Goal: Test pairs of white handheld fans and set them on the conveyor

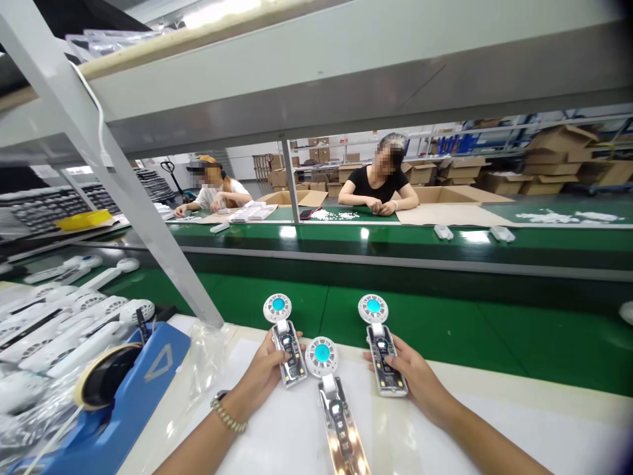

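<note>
My left hand (271,363) is closed round a small device (290,356) with a round vented head and a turquoise centre. In my right hand (408,369) is a similar device (384,363), my thumb resting on its clear body. Between the two hands a third device (340,422) lies on the white work surface (257,429), its round head pointing away from me and warm lights glowing in its lower body. Small lights also show on both held devices.
A blue tape dispenser (133,396) and rows of white devices (64,323) are at the left. Beyond the bench runs a green conveyor (445,330). A slanted metal post (148,231) rises left of my hands. Two people sit across, near cardboard (455,214) and white parts (336,215).
</note>
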A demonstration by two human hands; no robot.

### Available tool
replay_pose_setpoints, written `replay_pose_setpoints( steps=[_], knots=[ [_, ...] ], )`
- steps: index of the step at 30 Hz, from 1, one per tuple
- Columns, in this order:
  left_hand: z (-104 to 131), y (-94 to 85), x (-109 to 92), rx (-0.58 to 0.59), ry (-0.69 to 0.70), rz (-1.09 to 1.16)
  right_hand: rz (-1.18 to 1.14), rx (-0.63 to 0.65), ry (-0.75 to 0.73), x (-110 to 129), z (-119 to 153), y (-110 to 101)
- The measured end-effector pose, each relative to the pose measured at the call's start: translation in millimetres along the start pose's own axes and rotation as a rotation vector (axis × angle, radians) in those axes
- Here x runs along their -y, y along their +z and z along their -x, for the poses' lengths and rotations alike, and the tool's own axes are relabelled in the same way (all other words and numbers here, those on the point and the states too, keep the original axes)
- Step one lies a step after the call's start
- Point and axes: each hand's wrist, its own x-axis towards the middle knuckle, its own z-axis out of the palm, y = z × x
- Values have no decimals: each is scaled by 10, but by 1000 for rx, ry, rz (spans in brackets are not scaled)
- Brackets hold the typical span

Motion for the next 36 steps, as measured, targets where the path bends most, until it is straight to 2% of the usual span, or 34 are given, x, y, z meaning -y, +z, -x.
replay_pose_setpoints(
  steps=[8, 12, 18, 26, 36],
  knots=[
    [30, -6, 0, 38, 21, -53, 4, 2, -8, -14, -14, -23],
    [22, -35, 13, 72, 16, -64, -27, 36, -60, -41, -27, -43],
    [32, 8, -6, 10, 27, -55, 35, 61, -66, -50, -26, -64],
    [49, 34, -20, 9, 21, -66, -6, 105, -94, -69, -35, -89],
    [29, -23, 6, 53, 6, -59, 15, 32, -100, -113, -42, -87]
  ],
)
